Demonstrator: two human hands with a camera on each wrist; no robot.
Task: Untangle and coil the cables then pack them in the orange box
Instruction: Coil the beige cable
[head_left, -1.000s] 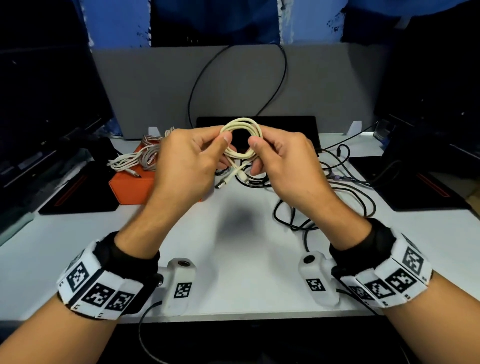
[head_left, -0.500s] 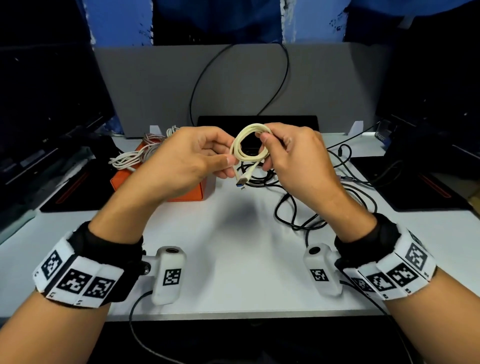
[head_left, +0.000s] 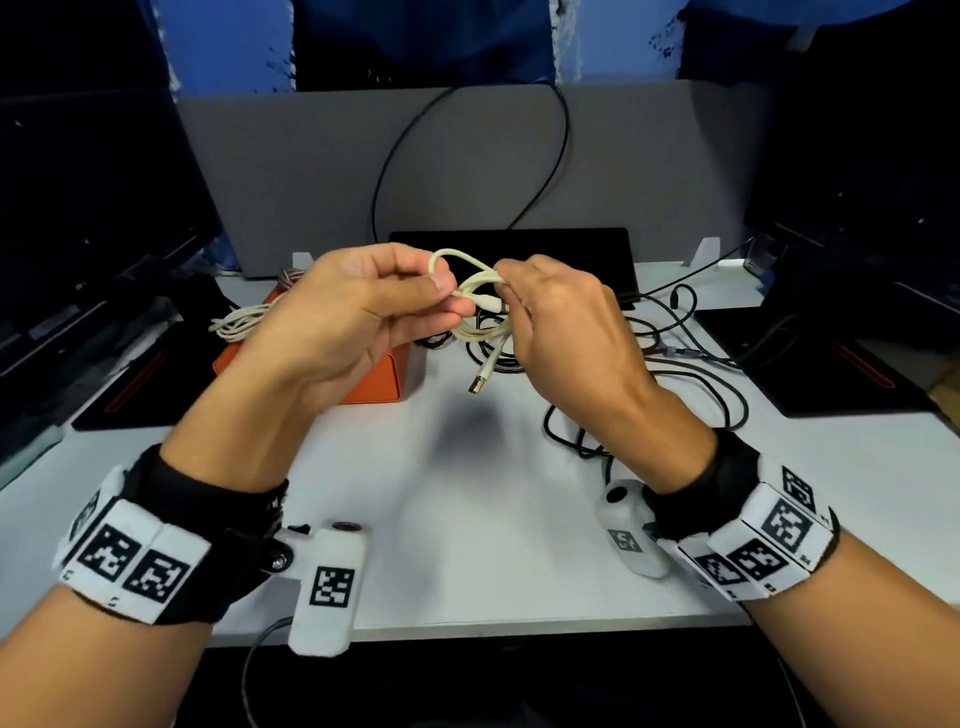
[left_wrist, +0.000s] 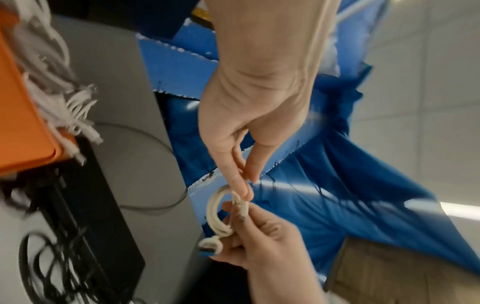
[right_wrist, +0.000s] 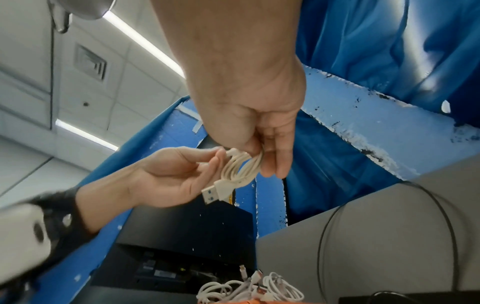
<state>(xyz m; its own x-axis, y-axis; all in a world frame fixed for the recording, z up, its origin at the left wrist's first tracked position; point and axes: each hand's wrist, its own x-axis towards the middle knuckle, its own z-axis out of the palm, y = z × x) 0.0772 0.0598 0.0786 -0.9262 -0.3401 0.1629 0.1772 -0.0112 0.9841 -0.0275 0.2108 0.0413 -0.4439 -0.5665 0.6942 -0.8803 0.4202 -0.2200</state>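
A coiled cream USB cable (head_left: 480, 306) is held above the white table (head_left: 467, 509), to the right of the orange box (head_left: 382, 379). The coil is gripped by the right hand (head_left: 563, 322). A loop is pinched by the left hand (head_left: 358, 306). Black cables (head_left: 691, 374) lie tangled on the table.

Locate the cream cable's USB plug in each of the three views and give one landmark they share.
Head: USB plug hangs below the right hand, centre.
Left wrist: only its tip shows, lower centre, against the right hand.
Right wrist: plug at centre, under the coil.
Shared landmark: orange box.
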